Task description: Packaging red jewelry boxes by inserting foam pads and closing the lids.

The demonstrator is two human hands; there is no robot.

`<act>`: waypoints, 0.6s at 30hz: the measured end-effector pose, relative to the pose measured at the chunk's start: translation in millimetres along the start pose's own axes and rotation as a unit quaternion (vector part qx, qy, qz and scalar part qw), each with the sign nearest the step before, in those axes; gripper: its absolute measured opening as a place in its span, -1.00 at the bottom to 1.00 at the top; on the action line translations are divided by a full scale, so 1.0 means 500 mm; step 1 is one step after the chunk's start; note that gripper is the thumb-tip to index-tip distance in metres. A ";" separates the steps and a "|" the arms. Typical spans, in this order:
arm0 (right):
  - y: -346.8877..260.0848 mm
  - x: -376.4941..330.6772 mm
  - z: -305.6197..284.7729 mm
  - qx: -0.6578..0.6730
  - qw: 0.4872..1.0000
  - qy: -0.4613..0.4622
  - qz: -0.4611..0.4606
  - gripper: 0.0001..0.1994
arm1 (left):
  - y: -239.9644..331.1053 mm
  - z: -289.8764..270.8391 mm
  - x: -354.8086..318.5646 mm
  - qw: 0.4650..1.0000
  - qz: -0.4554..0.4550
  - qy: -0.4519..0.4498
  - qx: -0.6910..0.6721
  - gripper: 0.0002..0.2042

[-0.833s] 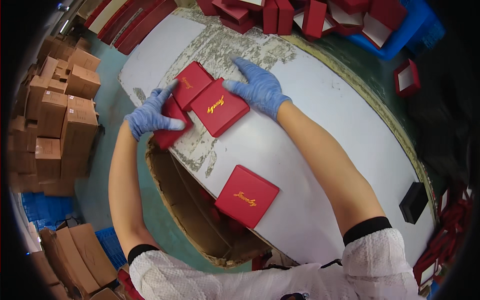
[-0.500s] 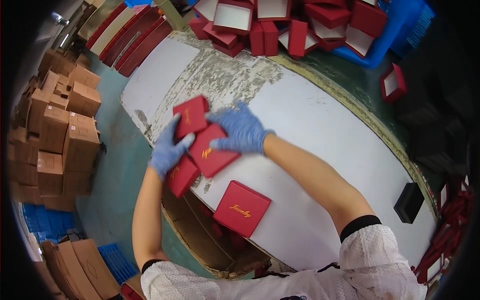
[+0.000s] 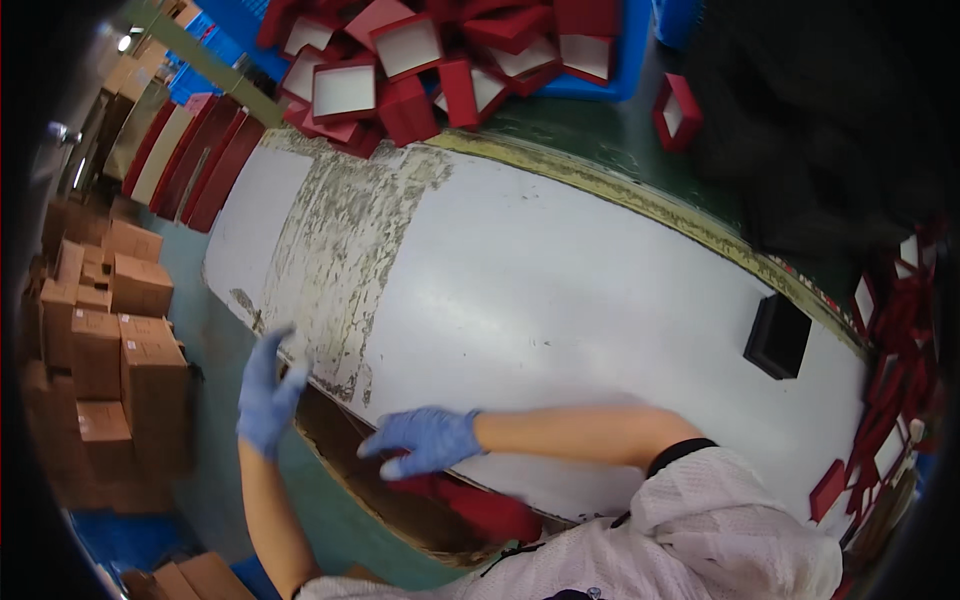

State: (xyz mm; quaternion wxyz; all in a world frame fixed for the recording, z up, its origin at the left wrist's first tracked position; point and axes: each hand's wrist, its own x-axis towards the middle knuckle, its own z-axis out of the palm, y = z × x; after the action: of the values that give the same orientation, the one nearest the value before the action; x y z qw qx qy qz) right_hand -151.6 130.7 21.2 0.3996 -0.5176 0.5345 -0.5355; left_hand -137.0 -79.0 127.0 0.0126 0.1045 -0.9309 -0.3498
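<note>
My left hand [image 3: 268, 400], in a blue glove, is raised just off the table's near left edge. Its thumb and fingers are apart, and nothing is between them. My right hand [image 3: 428, 441], gloved the same way, hangs over the near edge with its fingers spread and holds nothing. Below it an open cardboard carton [image 3: 345, 462] stands against the table's near side. Red boxes [image 3: 495, 512] lie inside the carton, blurred by motion and partly hidden by my right hand and the table edge.
The white worn table [image 3: 560, 290] stretches across the middle. A black box [image 3: 780, 337] sits at its right end. Beyond the far edge, a blue crate [image 3: 625, 60] overflows with red box halves [image 3: 408, 45]. Brown cartons [image 3: 150, 385] are stacked at left; red pieces [image 3: 880, 400] are heaped at right.
Both hands have moved nearer to me and let go of the red boxes they held. The red boxes have left the tabletop, and blurred red shapes show in the carton. The view has shifted.
</note>
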 end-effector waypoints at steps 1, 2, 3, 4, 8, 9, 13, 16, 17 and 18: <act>-0.003 -0.026 -0.041 -0.017 0.999 0.024 0.041 -0.49 | -0.015 0.018 0.059 0.998 0.064 -0.017 0.015 -0.51; 0.039 -0.061 -0.076 -0.227 0.963 0.140 -0.041 -0.55 | -0.025 0.037 0.109 0.994 0.099 0.005 0.045 -0.50; 0.057 -0.102 -0.159 -0.337 0.918 0.185 -0.095 -0.57 | -0.046 0.057 0.163 0.994 0.112 0.022 0.005 -0.47; 0.014 -0.157 -0.253 -0.453 0.858 0.222 -0.093 -0.63 | -0.054 0.079 0.212 0.994 0.082 0.053 -0.039 -0.45; -0.120 -0.303 -0.477 -0.781 0.547 0.166 0.254 -0.65 | -0.132 0.130 0.442 0.983 0.020 0.164 -0.078 -0.35; -0.132 -0.342 -0.500 -0.810 0.449 0.143 0.349 -0.61 | -0.158 0.133 0.503 0.982 0.026 0.164 -0.086 -0.35; -0.113 -0.380 -0.558 -0.818 0.334 0.079 0.462 -0.67 | -0.276 0.106 0.707 0.925 -0.003 0.255 -0.281 -0.30; -0.100 -0.417 -0.584 -0.810 0.361 0.083 0.455 -0.78 | -0.236 0.149 0.790 0.895 -0.017 0.300 -0.330 -0.28; -0.106 -0.403 -0.584 -0.809 0.357 0.080 0.461 -0.78 | -0.230 0.158 0.806 0.890 -0.029 0.335 -0.308 -0.26; -0.107 -0.375 -0.575 -0.785 0.374 0.107 0.482 -0.79 | -0.258 0.143 0.819 0.891 -0.034 0.335 -0.303 -0.26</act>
State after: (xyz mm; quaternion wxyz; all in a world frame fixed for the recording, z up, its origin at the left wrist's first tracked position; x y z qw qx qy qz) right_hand -400.0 366.1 80.7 -0.0559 -0.1927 0.9126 0.3562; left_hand -520.2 -210.6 -31.4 0.3429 0.2382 -0.7160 -0.5595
